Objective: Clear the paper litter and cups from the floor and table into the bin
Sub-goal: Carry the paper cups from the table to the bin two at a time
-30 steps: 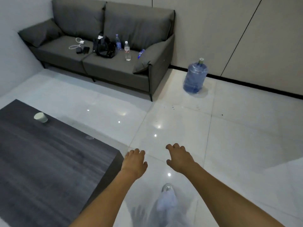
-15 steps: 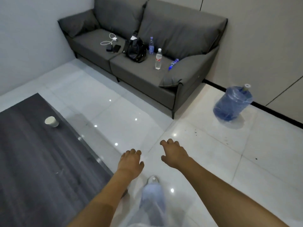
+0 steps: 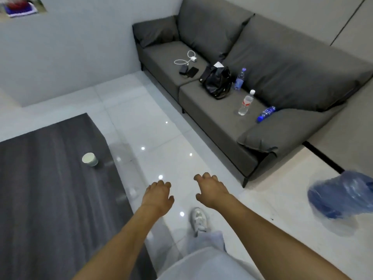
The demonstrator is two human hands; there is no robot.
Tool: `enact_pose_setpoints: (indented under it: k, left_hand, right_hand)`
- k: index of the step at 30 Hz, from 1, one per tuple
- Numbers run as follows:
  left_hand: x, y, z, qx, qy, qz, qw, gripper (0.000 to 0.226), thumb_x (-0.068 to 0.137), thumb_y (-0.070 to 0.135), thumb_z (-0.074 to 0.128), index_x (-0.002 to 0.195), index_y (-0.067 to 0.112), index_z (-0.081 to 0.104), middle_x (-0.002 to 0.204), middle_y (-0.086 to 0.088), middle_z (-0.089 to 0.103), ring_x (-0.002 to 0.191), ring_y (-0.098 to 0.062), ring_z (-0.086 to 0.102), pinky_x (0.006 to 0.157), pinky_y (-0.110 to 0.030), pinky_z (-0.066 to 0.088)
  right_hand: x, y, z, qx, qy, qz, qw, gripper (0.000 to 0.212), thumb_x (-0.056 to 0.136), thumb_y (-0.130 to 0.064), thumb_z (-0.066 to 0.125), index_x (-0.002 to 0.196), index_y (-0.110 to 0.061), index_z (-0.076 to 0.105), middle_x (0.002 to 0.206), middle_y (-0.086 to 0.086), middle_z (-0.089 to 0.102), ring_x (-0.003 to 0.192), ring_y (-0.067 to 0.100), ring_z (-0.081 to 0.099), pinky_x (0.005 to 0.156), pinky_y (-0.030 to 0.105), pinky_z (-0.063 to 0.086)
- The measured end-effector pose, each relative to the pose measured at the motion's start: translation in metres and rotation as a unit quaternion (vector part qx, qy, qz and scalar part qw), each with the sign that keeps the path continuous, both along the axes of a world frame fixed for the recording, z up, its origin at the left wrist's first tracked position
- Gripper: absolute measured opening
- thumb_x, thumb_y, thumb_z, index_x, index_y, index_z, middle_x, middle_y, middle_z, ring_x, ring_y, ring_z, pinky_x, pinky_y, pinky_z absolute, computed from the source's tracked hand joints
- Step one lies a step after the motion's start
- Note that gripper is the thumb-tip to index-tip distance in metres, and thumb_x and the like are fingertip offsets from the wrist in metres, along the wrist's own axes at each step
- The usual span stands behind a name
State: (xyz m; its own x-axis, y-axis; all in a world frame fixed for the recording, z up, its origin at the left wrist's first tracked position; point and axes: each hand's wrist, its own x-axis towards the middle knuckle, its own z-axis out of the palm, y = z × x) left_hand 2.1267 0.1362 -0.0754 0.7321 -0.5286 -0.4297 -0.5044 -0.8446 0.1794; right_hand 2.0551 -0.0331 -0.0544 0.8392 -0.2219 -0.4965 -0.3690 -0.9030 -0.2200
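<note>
White paper cup [image 3: 90, 159] lies tipped on my dark wood table [image 3: 50, 199], nearer than before; my left hand [image 3: 158, 196] and right hand [image 3: 211, 189] stay loosely curled, seemingly empty.

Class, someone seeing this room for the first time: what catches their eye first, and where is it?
Two bare hands, left and right, reach out empty over the glossy white floor. A lone white cup lies tipped near the dark table's edge, and a grey sofa strewn with bottles fills the far right.
</note>
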Motion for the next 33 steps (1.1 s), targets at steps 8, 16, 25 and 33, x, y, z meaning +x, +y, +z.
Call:
enact_pose_setpoints:
  k: [8,16,25,33]
  left_hand:
    - [0.136,-0.004,0.001,-0.001,-0.002,0.143,0.990,0.042,0.095,0.034,0.046,0.132,0.014,0.047,0.128,-0.007,0.052,0.118,-0.026,0.048,0.101,-0.034,0.038]
    - [0.219,0.058,-0.003,-0.002,0.021,0.316,0.949,0.039,0.093,0.031,0.047,0.128,0.013,0.049,0.126,-0.008,0.052,0.116,-0.027,0.047,0.099,-0.033,0.037]
    - [0.312,0.162,-0.042,0.019,0.070,0.445,0.893,0.039,0.092,0.033,0.048,0.125,0.012,0.050,0.129,-0.010,0.052,0.120,-0.029,0.047,0.101,-0.036,0.036]
    - [0.367,0.234,-0.063,-0.002,0.106,0.538,0.836,0.037,0.094,0.032,0.047,0.124,0.011,0.049,0.128,-0.012,0.050,0.121,-0.030,0.044,0.104,-0.038,0.036]
  right_hand:
    - [0.186,-0.024,-0.011,-0.002,0.005,0.126,0.992,0.052,0.090,-0.018,0.052,0.138,-0.018,0.034,0.131,0.008,0.041,0.117,0.030,0.041,0.085,0.036,0.041]
    - [0.338,0.034,-0.017,-0.002,0.014,0.294,0.956,0.050,0.089,-0.017,0.052,0.136,-0.017,0.036,0.129,0.009,0.043,0.116,0.031,0.042,0.085,0.037,0.042]
    - [0.478,0.153,-0.048,0.005,0.038,0.414,0.910,0.054,0.090,-0.022,0.055,0.140,-0.018,0.034,0.137,0.011,0.041,0.120,0.033,0.043,0.092,0.039,0.043]
    - [0.564,0.254,-0.079,-0.001,0.075,0.513,0.855,0.053,0.092,-0.024,0.054,0.140,-0.018,0.034,0.136,0.011,0.042,0.122,0.033,0.042,0.099,0.042,0.044]
